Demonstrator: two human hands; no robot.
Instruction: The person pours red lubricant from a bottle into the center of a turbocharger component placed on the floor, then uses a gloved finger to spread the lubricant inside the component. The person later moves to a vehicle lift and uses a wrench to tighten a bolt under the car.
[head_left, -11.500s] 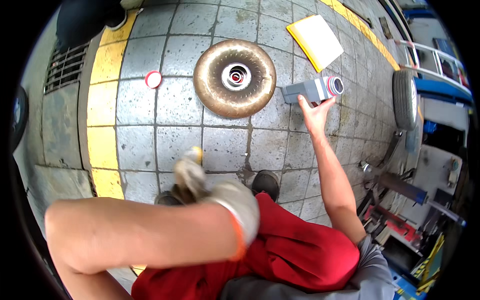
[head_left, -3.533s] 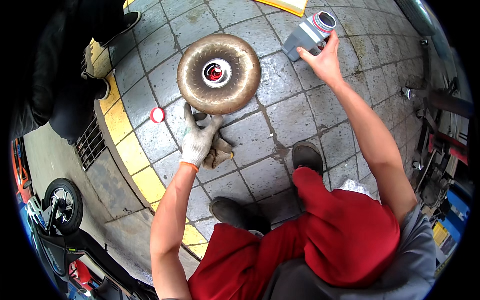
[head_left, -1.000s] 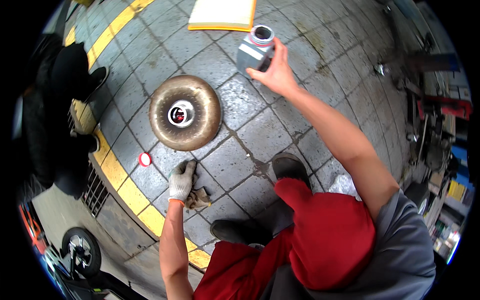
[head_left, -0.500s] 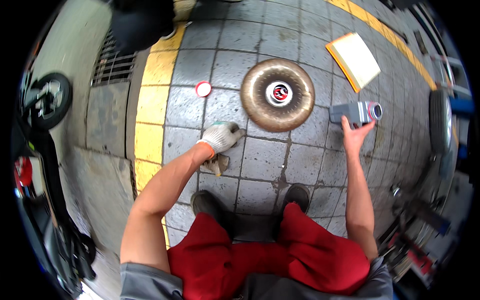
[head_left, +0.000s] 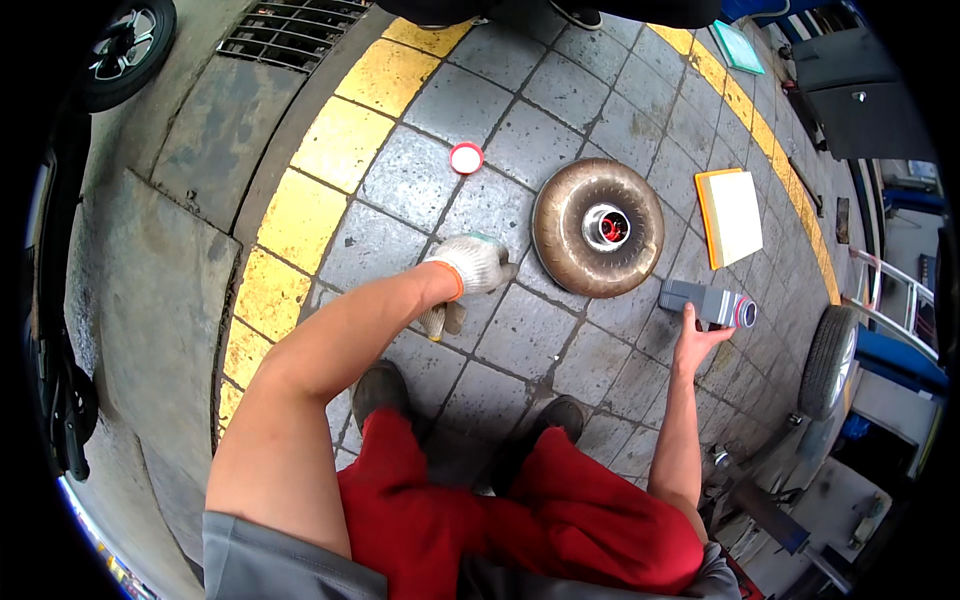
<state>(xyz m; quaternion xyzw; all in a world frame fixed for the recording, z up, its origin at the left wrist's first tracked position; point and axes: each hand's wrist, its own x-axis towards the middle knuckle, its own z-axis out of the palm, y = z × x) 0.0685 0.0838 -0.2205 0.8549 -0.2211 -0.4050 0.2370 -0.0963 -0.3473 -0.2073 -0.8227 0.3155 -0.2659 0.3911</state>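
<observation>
A white knit work glove with an orange cuff covers my left hand (head_left: 477,264). It is closed low over the floor tiles, and its curled fingers hide whatever may be inside. A second, grey and white glove (head_left: 442,320) lies just below that wrist. My bare right hand (head_left: 695,343) grips a grey plastic bottle (head_left: 697,298) near its neck, which points right. A brown, doughnut-shaped torque converter (head_left: 561,240) sits on the tiles between my hands, with red showing inside its central hub (head_left: 606,228). Beyond my left hand lies a red and white cap (head_left: 466,158).
An orange-edged air filter (head_left: 738,220) lies beyond the bottle. At the far edge stand a person's shoes (head_left: 577,13). A floor grate (head_left: 290,35) is at far left, a wheel (head_left: 828,362) at right, and a dark cabinet (head_left: 868,105) at far right.
The view has turned, so the floor things appear shifted and rotated. My right hand keeps its grip on the bottle, and my left hand stays closed near the loose glove.
</observation>
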